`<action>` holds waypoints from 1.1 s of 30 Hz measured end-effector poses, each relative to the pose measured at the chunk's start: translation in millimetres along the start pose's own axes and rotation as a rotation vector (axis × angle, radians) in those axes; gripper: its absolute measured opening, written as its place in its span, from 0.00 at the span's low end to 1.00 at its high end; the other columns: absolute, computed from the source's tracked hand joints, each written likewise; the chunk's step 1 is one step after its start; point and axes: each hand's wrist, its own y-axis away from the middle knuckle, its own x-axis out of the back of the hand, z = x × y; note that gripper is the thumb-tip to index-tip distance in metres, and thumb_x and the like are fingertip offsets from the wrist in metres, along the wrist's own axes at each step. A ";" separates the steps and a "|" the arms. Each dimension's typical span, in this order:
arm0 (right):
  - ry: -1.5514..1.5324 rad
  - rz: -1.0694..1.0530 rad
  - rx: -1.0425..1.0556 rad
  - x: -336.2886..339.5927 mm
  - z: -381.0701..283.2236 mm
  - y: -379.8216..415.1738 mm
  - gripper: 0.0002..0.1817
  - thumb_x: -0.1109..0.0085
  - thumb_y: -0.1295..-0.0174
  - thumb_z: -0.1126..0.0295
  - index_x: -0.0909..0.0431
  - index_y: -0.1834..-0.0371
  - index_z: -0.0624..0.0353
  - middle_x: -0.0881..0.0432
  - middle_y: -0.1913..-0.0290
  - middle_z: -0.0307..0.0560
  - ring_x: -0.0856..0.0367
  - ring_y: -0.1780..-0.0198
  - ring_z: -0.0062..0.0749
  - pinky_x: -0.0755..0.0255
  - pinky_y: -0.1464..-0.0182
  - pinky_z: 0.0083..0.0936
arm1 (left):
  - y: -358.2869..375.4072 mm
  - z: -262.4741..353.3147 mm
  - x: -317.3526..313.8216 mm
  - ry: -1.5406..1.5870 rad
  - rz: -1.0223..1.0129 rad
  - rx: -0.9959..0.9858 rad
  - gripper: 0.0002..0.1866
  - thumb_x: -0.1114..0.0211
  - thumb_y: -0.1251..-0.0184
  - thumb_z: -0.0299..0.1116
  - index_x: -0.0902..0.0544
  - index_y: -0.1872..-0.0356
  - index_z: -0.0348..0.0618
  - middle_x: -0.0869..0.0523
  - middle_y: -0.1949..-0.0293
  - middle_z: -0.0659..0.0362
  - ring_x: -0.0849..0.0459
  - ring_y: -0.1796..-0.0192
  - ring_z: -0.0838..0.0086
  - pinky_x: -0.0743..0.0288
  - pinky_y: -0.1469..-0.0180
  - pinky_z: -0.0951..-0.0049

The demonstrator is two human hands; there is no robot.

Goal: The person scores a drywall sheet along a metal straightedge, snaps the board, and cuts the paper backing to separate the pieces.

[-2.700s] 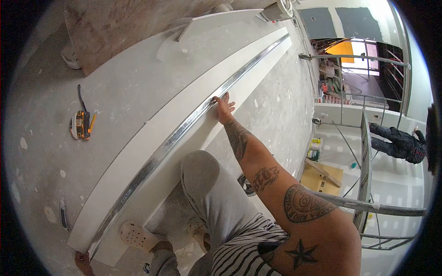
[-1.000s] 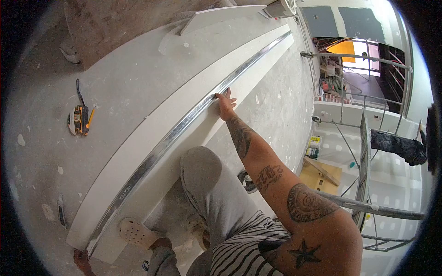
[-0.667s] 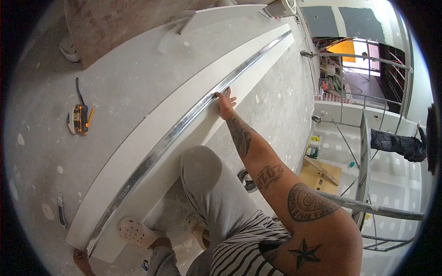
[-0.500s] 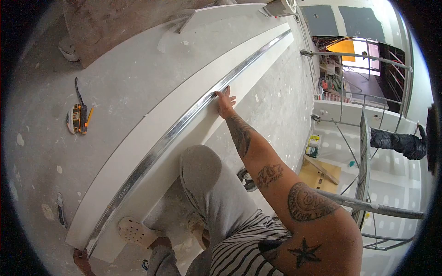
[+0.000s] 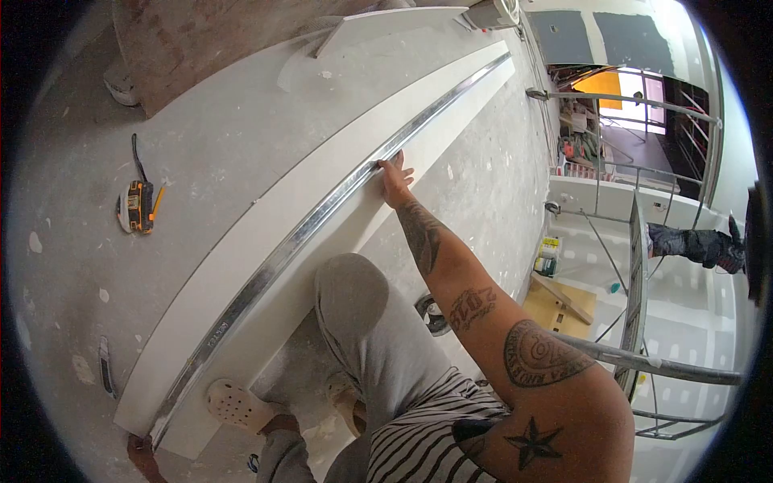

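A long white drywall strip (image 5: 266,201) lies on the dusty concrete floor, with a metal rail (image 5: 322,217) running along its length. My right hand (image 5: 393,179) reaches forward and presses on the rail about halfway along, thumb on the metal and fingers spread over the board. My left hand (image 5: 141,452) shows only partly at the bottom left, at the near end of the rail; its grip is hidden. My knee (image 5: 348,282) and a beige clog (image 5: 235,406) rest against the near part of the strip.
A yellow-and-black tape measure (image 5: 138,208) lies on the floor to the left. A utility knife (image 5: 105,366) lies near the strip's left end. Scaffold tubes (image 5: 636,266) stand at the right, and another person's dark gloved hand (image 5: 696,244) shows beyond them.
My right hand stays on the rail at the same spot. The other person's gloved hand at the right has shifted upward and rightward.
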 end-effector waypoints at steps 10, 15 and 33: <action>-0.092 0.001 -0.046 -0.2 -4.5 7.0 0.50 0.43 0.43 0.41 0.65 0.23 0.28 0.83 0.26 0.72 0.85 0.27 0.76 0.71 0.32 0.70 | 8.6 22.0 -1.0 -0.118 0.054 0.002 0.08 0.32 0.47 0.21 0.23 0.67 0.37 0.24 0.74 0.60 0.27 0.70 0.74 0.31 0.65 0.75; 0.808 -0.224 0.458 15.9 42.8 -49.5 0.43 0.49 0.38 0.42 0.62 0.24 0.24 0.71 0.27 0.68 0.68 0.28 0.72 0.60 0.33 0.67 | -17.9 -57.9 -7.8 0.398 0.126 0.040 0.15 0.33 0.41 0.29 0.19 0.53 0.35 0.16 0.60 0.52 0.20 0.56 0.71 0.27 0.52 0.72; 1.108 -0.531 0.724 -140.8 -11.9 363.2 0.51 0.47 0.38 0.39 0.51 0.28 0.74 0.51 0.27 0.74 0.58 0.24 0.67 0.60 0.27 0.56 | 42.6 83.0 -13.1 -0.202 0.292 0.044 0.18 0.24 0.54 0.39 0.19 0.66 0.42 0.17 0.65 0.52 0.17 0.61 0.60 0.24 0.58 0.61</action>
